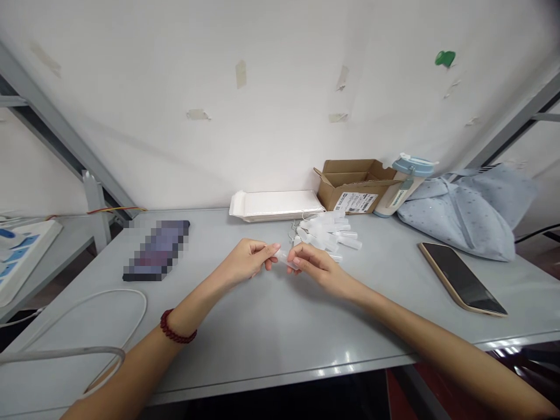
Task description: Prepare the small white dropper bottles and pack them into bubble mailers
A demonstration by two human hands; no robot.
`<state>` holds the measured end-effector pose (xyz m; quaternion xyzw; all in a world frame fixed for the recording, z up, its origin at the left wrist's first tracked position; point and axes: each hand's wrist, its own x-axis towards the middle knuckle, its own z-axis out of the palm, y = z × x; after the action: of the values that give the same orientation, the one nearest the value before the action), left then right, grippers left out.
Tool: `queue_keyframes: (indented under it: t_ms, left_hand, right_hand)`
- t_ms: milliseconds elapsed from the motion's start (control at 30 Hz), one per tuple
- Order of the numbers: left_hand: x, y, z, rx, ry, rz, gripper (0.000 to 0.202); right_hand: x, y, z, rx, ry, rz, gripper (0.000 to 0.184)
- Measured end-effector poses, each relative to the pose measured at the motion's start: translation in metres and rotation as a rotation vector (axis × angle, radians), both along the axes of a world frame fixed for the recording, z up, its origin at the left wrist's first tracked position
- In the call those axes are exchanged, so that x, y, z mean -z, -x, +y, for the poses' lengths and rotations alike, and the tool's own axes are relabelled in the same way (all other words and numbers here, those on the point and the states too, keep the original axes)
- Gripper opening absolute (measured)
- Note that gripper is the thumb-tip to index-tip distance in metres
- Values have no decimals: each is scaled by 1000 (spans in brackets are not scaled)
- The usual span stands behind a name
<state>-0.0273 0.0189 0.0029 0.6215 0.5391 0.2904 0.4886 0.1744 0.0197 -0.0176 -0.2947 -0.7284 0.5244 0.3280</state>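
Observation:
A small translucent plastic tube [285, 258] is held between my two hands, just above the table. My left hand [256, 258] pinches its left end between thumb and fingers. Curled around the right end are the fingers of my right hand [312, 263], which hide part of it. Right behind that hand lies a loose pile of similar translucent tubes [326, 229], with thin wire-like bits at its left side.
Behind the pile sit a white flat package [275, 205] and an open cardboard box [356, 186]. Further right are a blue-lidded bottle [403, 185], a light blue cloth bag [459, 213] and a phone [462, 277]. A blurred-out dark device [157, 251] and a white cable [142, 297] lie left.

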Motion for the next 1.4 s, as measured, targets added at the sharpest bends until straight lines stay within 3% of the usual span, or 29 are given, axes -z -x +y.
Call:
queue_keyframes:
  t_ms: [367,500,667,933,1167,1400]
  left_hand:
    - [-6,4,-2,151,-96,31,39]
    - [-7,3,-4,160,-157,14,32]
    - [-5,1,-3,113,-116,-36,31]
    - [1,1,1,89,5,36,51]
    - [1,1,-1,85,59,-53,51]
    - [6,-5,-2,52,115,-43,42]
  right_hand:
    - [0,-3,5,13,69,5,24]
    - [0,-2,6,22,115,34,25]
    - [1,-2,7,63,81,55,23]
    - [7,0,2,173,-127,-101,21]
    - [14,-2,5,209,-577,-321,19]
    - [15,0,4,243,-573,-397,24]
